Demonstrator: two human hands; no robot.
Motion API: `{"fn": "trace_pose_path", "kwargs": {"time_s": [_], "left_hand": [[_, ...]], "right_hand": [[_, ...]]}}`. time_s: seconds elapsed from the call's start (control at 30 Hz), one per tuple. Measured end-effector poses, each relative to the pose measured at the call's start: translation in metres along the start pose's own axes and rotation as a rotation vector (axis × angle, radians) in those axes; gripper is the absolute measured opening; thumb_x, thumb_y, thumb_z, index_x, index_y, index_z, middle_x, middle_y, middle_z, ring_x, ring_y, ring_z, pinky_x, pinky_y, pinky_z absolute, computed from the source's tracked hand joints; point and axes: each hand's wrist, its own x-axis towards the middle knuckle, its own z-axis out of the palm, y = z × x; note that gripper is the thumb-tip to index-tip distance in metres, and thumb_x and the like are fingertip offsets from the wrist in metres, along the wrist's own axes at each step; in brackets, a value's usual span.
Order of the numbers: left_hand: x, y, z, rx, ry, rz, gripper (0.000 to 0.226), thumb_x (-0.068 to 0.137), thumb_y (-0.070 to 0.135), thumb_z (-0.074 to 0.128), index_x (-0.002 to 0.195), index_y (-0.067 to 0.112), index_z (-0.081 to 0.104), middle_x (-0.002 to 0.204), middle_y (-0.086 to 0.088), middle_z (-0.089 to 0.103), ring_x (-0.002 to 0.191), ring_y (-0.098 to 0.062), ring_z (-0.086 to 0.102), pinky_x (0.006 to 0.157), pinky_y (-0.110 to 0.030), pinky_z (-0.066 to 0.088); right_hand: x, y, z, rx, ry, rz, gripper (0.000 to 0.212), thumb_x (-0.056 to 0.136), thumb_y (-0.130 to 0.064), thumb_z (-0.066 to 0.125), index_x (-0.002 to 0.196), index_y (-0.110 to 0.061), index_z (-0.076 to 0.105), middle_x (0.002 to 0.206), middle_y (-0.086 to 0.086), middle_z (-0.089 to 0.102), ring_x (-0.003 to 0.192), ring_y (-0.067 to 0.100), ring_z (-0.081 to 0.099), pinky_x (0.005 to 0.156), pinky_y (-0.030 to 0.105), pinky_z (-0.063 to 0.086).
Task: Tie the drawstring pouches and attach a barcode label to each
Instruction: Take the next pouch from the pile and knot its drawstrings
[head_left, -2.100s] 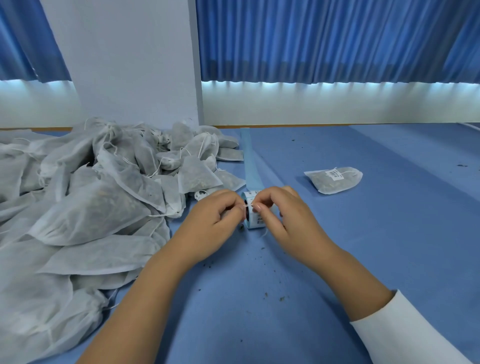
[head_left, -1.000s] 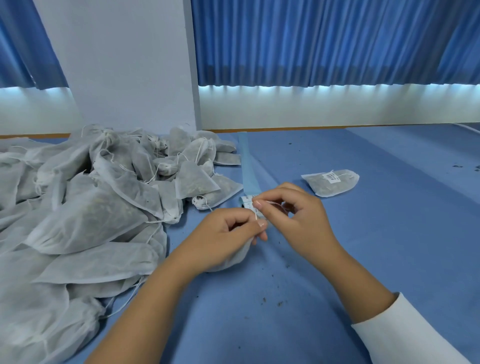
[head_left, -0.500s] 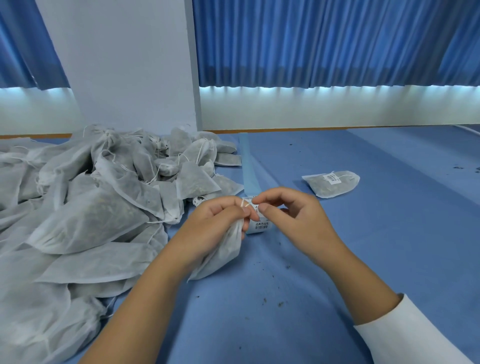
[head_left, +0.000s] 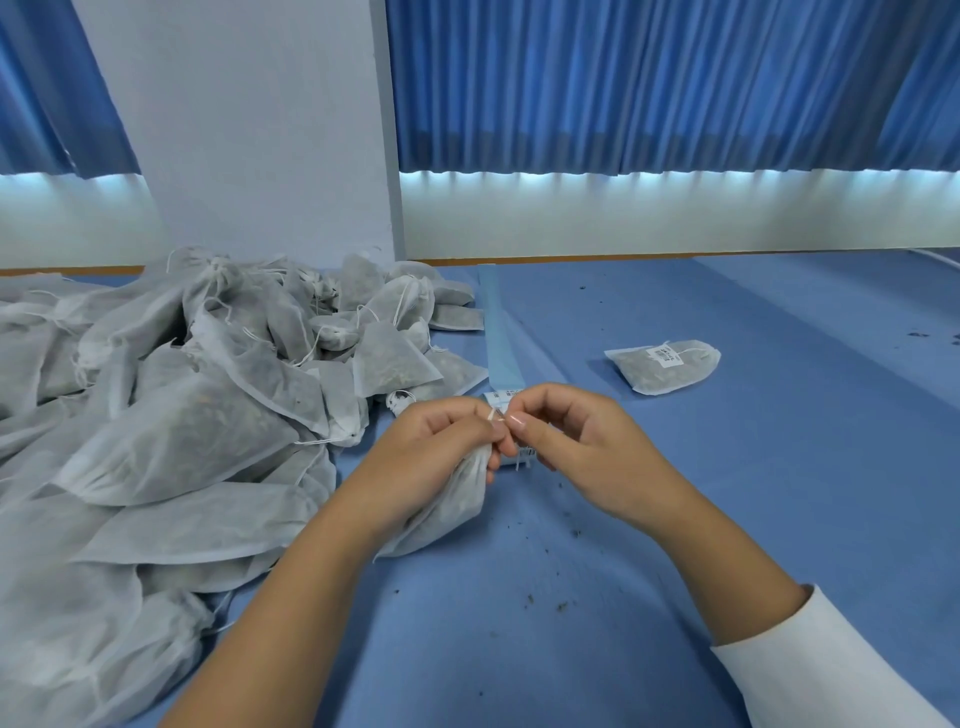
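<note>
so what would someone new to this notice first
A big heap of grey-white nonwoven drawstring pouches fills the left of the blue cloth-covered table. At centre, the left hand grips one grey fabric pouch by its neck while the right hand pinches its white drawstring. Off to the right, a lone filled pouch with a barcode label lies apart.

Pleated blue curtains (head_left: 649, 83) hung before me beside a white pillar (head_left: 249, 130); dark crumbs (head_left: 545, 603) lay scattered over my blue tablecloth (head_left: 779, 493).
</note>
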Motion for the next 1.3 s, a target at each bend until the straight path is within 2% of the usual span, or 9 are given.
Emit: {"fn": "trace_pose_path", "kwargs": {"time_s": [0.27, 0.4, 0.5, 0.57, 0.77, 0.97, 1.07, 1.13, 1.3], "left_hand": [[-0.003, 0.005, 0.007, -0.065, -0.016, 0.078, 0.020, 0.092, -0.002, 0.056, 0.074, 0.001, 0.065, 0.057, 0.009, 0.063, 0.055, 0.001, 0.062, 0.057, -0.006, 0.045], [0.001, 0.001, 0.003, -0.041, 0.036, 0.074, 0.020, 0.088, 0.009, 0.065, 0.074, 0.017, 0.078, 0.070, 0.006, 0.070, 0.067, -0.002, 0.063, 0.066, -0.012, 0.048], [0.001, 0.002, 0.002, -0.084, 0.082, 0.065, 0.005, 0.072, 0.026, 0.075, 0.072, 0.024, 0.080, 0.083, 0.000, 0.075, 0.076, -0.003, 0.066, 0.076, -0.019, 0.052], [0.001, 0.002, 0.003, -0.116, 0.098, 0.073, 0.009, 0.064, 0.032, 0.074, 0.068, 0.025, 0.079, 0.081, 0.001, 0.076, 0.076, -0.001, 0.067, 0.073, -0.017, 0.052], [0.004, 0.000, 0.002, 0.058, 0.097, 0.064, 0.019, 0.079, 0.017, 0.079, 0.063, 0.025, 0.073, 0.062, 0.010, 0.061, 0.061, -0.002, 0.054, 0.062, -0.012, 0.044], [0.006, 0.000, 0.004, 0.032, 0.129, 0.056, 0.027, 0.087, 0.013, 0.069, 0.064, 0.025, 0.075, 0.066, 0.008, 0.064, 0.065, -0.004, 0.056, 0.068, -0.017, 0.044], [0.006, 0.001, 0.003, -0.001, 0.130, 0.047, 0.024, 0.086, 0.015, 0.071, 0.065, 0.025, 0.076, 0.071, 0.007, 0.070, 0.068, -0.001, 0.060, 0.071, -0.017, 0.047], [0.005, 0.001, 0.001, 0.024, 0.125, 0.054, 0.024, 0.086, 0.015, 0.072, 0.065, 0.025, 0.076, 0.069, 0.008, 0.069, 0.067, 0.000, 0.060, 0.068, -0.014, 0.047], [0.004, 0.002, -0.002, 0.162, 0.139, 0.050, 0.029, 0.087, 0.013, 0.069, 0.060, 0.025, 0.073, 0.058, 0.011, 0.061, 0.055, 0.001, 0.053, 0.054, -0.008, 0.041]], "right_hand": [[0.000, -0.003, 0.002, -0.025, -0.007, 0.054, 0.016, 0.102, -0.010, 0.045, 0.092, -0.011, 0.057, 0.080, -0.001, 0.056, 0.071, 0.018, 0.045, 0.067, 0.034, 0.041], [0.000, -0.006, 0.003, 0.154, 0.005, 0.061, 0.020, 0.103, -0.005, 0.040, 0.090, -0.008, 0.054, 0.077, -0.003, 0.051, 0.063, 0.008, 0.041, 0.058, 0.018, 0.038], [0.001, -0.006, 0.002, 0.127, -0.005, 0.080, 0.020, 0.103, -0.007, 0.041, 0.089, -0.009, 0.055, 0.073, -0.003, 0.047, 0.062, 0.008, 0.039, 0.058, 0.018, 0.037], [0.000, -0.007, 0.000, 0.041, -0.029, 0.086, 0.017, 0.102, -0.009, 0.043, 0.091, -0.009, 0.056, 0.073, -0.001, 0.045, 0.064, 0.013, 0.038, 0.059, 0.021, 0.037], [-0.001, -0.010, 0.001, 0.140, -0.019, 0.084, 0.018, 0.103, -0.006, 0.041, 0.092, -0.006, 0.055, 0.072, 0.003, 0.045, 0.058, 0.008, 0.037, 0.055, 0.018, 0.036], [0.001, -0.006, 0.003, 0.332, -0.017, 0.110, 0.018, 0.105, -0.006, 0.036, 0.092, -0.006, 0.048, 0.056, -0.004, 0.044, 0.048, 0.008, 0.029, 0.046, 0.016, 0.029], [0.002, -0.004, 0.003, 0.441, -0.007, 0.117, 0.012, 0.101, -0.003, 0.045, 0.093, -0.009, 0.051, 0.068, -0.004, 0.052, 0.049, 0.008, 0.032, 0.046, 0.018, 0.029], [0.001, -0.003, 0.001, 0.368, -0.030, 0.098, 0.009, 0.092, -0.005, 0.055, 0.099, -0.011, 0.057, 0.072, -0.005, 0.054, 0.051, 0.006, 0.040, 0.048, 0.017, 0.034], [-0.001, 0.003, 0.005, 0.008, 0.056, -0.001, 0.034, 0.088, 0.008, 0.060, 0.112, -0.015, 0.067, 0.072, -0.012, 0.056, 0.054, 0.005, 0.045, 0.057, 0.014, 0.041]]}}
